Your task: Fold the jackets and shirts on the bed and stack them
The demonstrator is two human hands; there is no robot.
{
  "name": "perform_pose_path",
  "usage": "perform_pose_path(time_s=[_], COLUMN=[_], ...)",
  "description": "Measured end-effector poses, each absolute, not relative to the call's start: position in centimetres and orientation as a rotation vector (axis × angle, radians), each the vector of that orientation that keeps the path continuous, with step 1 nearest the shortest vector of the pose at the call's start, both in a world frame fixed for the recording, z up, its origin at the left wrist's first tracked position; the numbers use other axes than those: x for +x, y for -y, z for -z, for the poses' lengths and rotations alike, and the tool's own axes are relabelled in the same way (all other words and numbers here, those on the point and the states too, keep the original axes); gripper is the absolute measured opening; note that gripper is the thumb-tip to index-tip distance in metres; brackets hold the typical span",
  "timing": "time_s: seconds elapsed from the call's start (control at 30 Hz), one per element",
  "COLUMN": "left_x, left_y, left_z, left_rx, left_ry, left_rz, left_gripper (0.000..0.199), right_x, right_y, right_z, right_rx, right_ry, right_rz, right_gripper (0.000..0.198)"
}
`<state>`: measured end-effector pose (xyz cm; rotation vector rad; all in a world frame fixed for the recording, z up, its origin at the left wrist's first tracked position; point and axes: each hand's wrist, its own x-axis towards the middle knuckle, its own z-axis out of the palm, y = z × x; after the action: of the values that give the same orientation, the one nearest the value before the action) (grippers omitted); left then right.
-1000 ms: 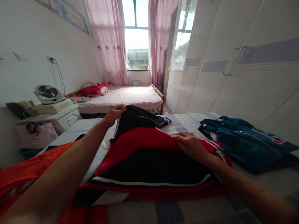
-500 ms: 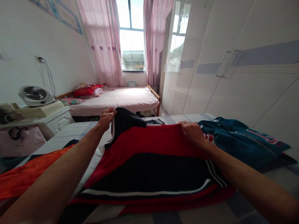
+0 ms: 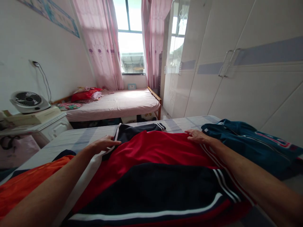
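A red and navy tracksuit jacket with white piping and striped cuffs lies spread over the near bed, its navy part closest to me. My left hand pinches its white-trimmed edge at the left, beside a folded-over navy sleeve. At the far right corner of the red cloth, my right hand has its fingers closed on the edge. A teal zipped jacket with lettering lies just right of that hand. Under my left forearm is an orange garment, partly hidden.
The near bed's striped sheet shows behind the clothes. Further back stand a pink-sheeted bed and a curtained window. White wardrobes line the right. A fan sits on a white cabinet at the left.
Both hands have come down, the left more, and the raised navy part of the jacket now lies lower. The red cloth has settled nearer the bed, with the striped cuff showing behind.
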<state>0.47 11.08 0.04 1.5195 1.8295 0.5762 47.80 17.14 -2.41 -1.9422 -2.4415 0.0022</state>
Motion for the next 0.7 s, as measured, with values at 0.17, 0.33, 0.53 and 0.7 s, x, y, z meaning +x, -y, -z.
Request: perform_pose_path(time_s=[0.17,0.33,0.53,0.7], left_x=[0.4,0.6,2.1,2.4], left_y=[-11.2,-11.8,-16.5,-20.5], left_z=[2.1,2.1,-0.3,0.6], left_rx=[1.714,1.822,1.837,1.589], left_ry=[-2.003,-2.285,-2.269,-2.175], left_rz=[-0.631,-0.686,-0.729,-0.783], left_gripper=[0.032,0.044,0.056,0.040], right_x=[47.5,47.8,48.9,48.9], right_y=[-16.8,-17.2,-18.4,-18.5], right_z=[2.2,2.5,1.9,1.7], right_rx=[-2.057,-2.084,-1.972,-1.958], right_ry=[2.344,2.367,2.516,2.537], right_rz=[0.099,0.017,-0.145,-0.124], right_gripper=[0.034,0.035,0.036,0.023])
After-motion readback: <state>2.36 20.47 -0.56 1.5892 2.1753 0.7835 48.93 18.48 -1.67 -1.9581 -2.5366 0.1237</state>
